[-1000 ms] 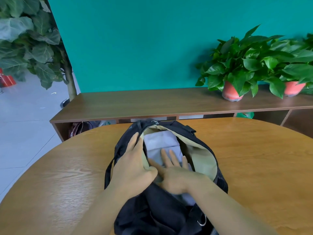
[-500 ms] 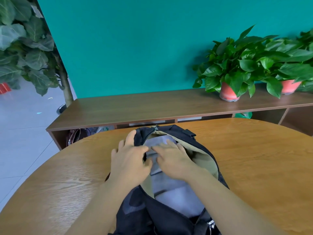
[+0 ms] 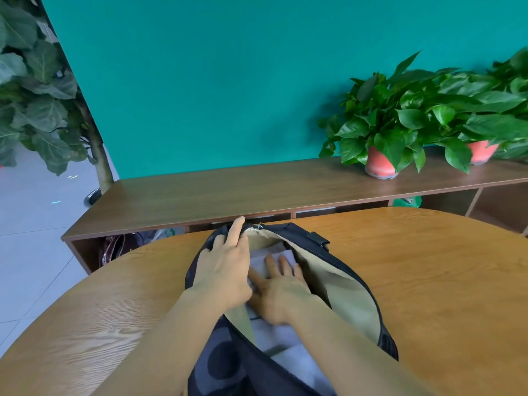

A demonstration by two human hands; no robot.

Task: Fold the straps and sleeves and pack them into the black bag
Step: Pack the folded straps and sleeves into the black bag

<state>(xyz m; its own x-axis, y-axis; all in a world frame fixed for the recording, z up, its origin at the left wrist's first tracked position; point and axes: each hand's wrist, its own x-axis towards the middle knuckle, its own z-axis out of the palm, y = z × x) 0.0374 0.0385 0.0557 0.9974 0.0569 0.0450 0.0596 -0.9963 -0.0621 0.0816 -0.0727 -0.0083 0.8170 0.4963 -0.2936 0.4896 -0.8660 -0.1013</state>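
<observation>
Black bag [image 3: 311, 238] mouth being held apart by left hand [image 3: 225, 267], fingers straight; grey cloth [image 3: 286, 253] being pressed flat inside by right hand [image 3: 281, 292], unclenched.

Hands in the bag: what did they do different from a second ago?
The left hand slid up the rim of the black bag toward the zipper end. The right hand curled on the grey cloth, then flattened, pressing it down inside. The bag stayed open on the table; the potted plants stayed put.
</observation>
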